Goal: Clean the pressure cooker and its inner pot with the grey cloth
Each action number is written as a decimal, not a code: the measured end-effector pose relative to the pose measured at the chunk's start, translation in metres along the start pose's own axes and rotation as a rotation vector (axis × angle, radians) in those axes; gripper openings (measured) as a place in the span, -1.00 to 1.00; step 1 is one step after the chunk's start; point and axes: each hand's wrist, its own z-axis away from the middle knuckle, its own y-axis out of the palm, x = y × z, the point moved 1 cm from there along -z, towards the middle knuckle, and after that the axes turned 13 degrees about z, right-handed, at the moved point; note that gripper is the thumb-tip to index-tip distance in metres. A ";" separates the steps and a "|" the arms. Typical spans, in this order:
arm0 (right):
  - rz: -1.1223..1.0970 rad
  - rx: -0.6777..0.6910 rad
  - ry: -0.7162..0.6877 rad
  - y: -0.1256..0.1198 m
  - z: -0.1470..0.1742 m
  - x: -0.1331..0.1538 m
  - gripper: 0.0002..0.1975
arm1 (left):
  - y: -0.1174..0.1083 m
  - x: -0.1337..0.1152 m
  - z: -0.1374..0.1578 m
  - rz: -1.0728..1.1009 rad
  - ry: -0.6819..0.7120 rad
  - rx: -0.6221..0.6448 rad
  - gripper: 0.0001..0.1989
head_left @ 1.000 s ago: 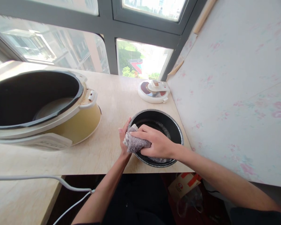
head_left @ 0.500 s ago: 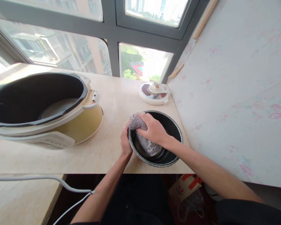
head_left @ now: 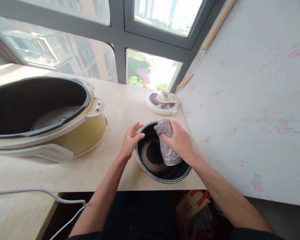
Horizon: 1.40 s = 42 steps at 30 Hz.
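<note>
One grey cloth (head_left: 168,146), and the right hand (head_left: 181,140) is clamped firmly on it, holding it inside the black pot (head_left: 152,153)! That pot sits on the tabletop (head_left: 117,163), below the right hand and just right of the left hand (head_left: 132,140), whose fingers and thumb stand apart, gripping nothing; whether it touches the rim, I can't tell. Wiping the inside looks like the step in hand, and another pass would call for the left hand to brace the rim while the cloth is pressed to the wall. Tight on the right, folks: the papered wall (head_left: 227,116) rises close by that hand. Beyond both hands, a white lid (head_left: 162,102). The tabletop's front edge runs near, on the body side. Roomier left of the left hand, up to the big cooker (head_left: 90,138)!
</note>
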 end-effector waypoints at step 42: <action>-0.434 0.273 -0.141 0.014 -0.001 0.034 -0.65 | 0.008 0.009 0.007 0.242 -0.094 0.018 -0.49</action>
